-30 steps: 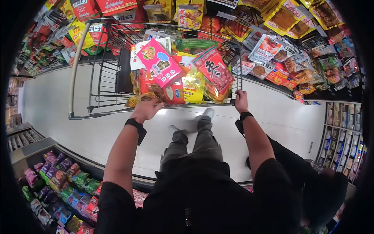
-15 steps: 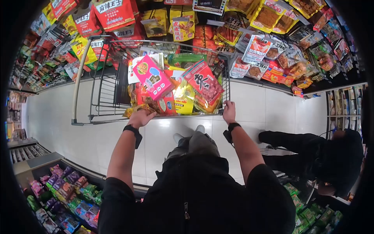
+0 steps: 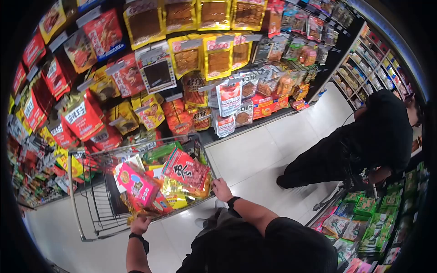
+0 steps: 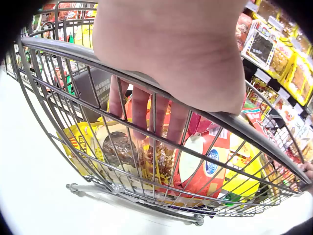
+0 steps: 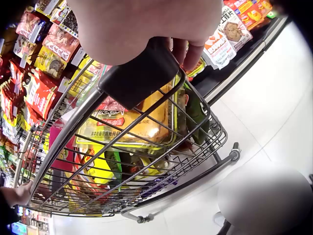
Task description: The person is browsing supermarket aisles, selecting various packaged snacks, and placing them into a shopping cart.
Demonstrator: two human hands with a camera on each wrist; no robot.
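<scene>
**Fingers.** Your left fingers hang side by side over the top rail of the shopping cart, hooked down inside its wire wall. The thumb is hidden behind the left hand, which fills the upper part of the wrist view. Your right fingers curl over a black corner sleeve on the same rail. Only their tips show beneath the right hand.

**Cart.** It stands directly in front of you on the white floor, close to the snack shelves. Packets are heaped in it, with a pink box and a red pouch on top. The lower packets show only through the mesh, and their print is unreadable.

**Surroundings.** A person in black bends at your right, their lower body partly hidden behind green packets.
</scene>
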